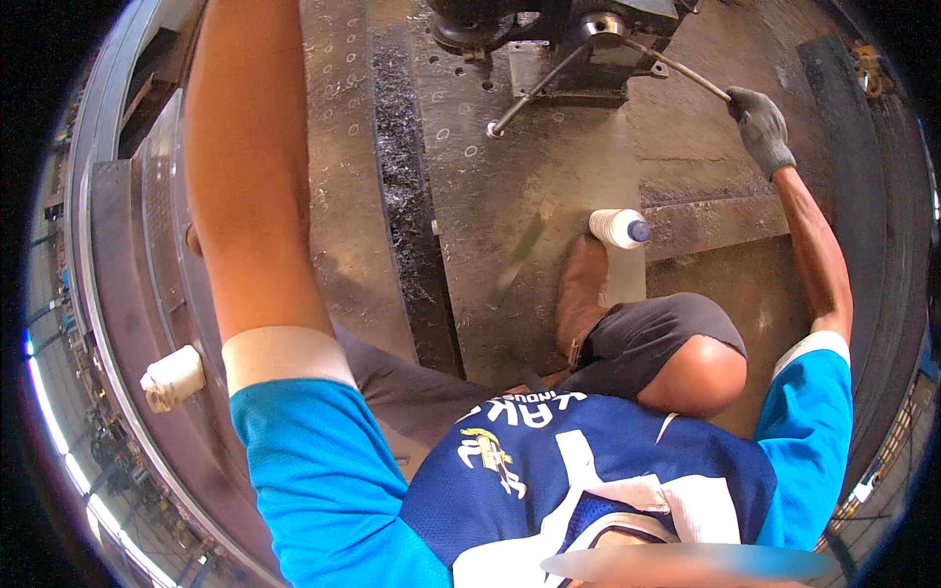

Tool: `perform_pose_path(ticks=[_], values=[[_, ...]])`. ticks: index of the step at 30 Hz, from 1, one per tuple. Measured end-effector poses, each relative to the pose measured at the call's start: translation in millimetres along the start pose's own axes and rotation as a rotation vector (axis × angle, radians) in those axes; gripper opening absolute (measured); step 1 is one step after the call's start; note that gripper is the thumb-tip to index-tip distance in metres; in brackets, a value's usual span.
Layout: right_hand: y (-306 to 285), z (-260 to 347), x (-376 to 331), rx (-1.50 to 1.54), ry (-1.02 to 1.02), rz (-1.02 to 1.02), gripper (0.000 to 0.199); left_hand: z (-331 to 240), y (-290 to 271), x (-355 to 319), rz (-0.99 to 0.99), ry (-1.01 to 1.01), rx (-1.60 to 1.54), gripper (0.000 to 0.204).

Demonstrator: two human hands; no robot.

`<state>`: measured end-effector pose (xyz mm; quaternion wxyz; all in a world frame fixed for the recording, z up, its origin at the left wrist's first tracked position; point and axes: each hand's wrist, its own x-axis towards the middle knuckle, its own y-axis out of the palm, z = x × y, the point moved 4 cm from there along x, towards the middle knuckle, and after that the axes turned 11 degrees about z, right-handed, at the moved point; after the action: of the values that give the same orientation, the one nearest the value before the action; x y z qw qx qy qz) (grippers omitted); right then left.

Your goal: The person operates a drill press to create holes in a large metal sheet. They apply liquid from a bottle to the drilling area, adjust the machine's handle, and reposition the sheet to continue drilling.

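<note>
My right hand (760, 125), in a grey knitted glove, is closed around the end of a metal lever (683, 71). The lever runs from a round hub (603, 26) on a dark machine (593, 78) that looks like a drill. A second lever (537, 93) slants from the same hub down to the left, with nobody holding it. My left arm (250, 167) reaches up past the top edge, so the left hand is out of sight. The machine's upper part is cut off by the frame.
The machine stands on a large steel plate (490, 206) with circle marks and some holes. Metal chips (400, 147) lie in a strip across it. A white bottle with a blue cap (618, 228) lies near my foot (578, 294). Another white container (174, 378) is at the left.
</note>
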<state>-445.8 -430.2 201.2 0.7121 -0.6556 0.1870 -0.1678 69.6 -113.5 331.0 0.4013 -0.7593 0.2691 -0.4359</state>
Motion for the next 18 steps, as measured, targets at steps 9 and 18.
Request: perform_pose_path(ticks=[9, 18], values=[[19.2, 71.2, -68.6, 0.072, -0.011, 0.044, 0.047, 4.9, -27.0, 8.4, -0.082, 0.042, 0.004, 0.07], [13.7, -18.0, 81.1, -0.162, -0.039, 0.034, 0.023, 5.3, -65.7, -3.0, -0.155, 0.08, 0.036, 0.063]])
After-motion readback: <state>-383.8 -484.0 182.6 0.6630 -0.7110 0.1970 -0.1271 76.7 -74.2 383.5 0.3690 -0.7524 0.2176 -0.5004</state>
